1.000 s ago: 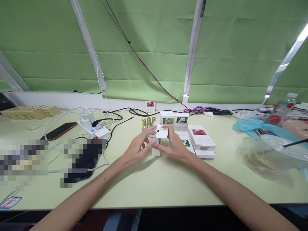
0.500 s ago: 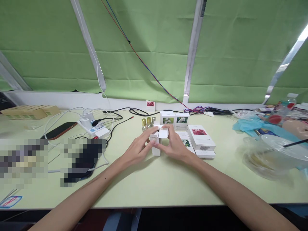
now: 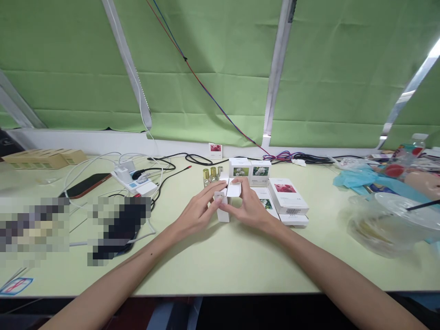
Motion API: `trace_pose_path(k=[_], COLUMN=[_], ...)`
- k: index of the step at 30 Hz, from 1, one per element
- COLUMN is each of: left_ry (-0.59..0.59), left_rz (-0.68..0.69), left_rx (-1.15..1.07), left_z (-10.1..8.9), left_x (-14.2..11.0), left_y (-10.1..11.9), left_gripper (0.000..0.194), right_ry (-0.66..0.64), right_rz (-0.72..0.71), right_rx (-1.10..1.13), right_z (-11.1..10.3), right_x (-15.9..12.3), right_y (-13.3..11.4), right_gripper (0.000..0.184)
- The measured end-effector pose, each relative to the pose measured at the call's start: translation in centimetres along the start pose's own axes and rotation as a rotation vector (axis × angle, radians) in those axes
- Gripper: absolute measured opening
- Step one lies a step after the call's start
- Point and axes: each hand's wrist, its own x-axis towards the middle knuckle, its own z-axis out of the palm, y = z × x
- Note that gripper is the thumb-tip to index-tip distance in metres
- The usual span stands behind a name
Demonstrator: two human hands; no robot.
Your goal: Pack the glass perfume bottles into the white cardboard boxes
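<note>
from afar, i had the left hand (image 3: 201,207) and the right hand (image 3: 251,207) both clamped on a small white box (image 3: 224,215), upright between them near the middle of the table (image 3: 220,268). its top flap (image 3: 234,189) stood open. capped bottles (image 3: 206,174) were just behind the left hand, flower-printed boxes (image 3: 260,172) beyond the right.

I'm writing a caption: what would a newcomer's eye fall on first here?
The left hand and right hand hold a white box with an open flap, mid-picture. Green panels fill the background above the table. At the right stands a plastic cup with a black straw.
</note>
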Motion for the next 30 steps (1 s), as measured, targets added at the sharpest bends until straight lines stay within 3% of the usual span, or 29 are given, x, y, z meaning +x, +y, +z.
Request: trace_pose_path(k=[11,30], left_ry=[0.042,0.014], left_rz=[-0.003,-0.053], left_rx=[-0.005,-0.014], left_z=[0.17,0.02], left_x=[0.11,0.2], left_y=[0.35,0.67], left_gripper=[0.043,0.045], right_ry=[-0.007,-0.019], right_rz=[-0.003,-0.014], right_rx=[0.01,0.013], right_z=[0.14,0.09], right_x=[-0.07,-0.16], right_y=[0.1,0.01], right_gripper=[0.055,0.054])
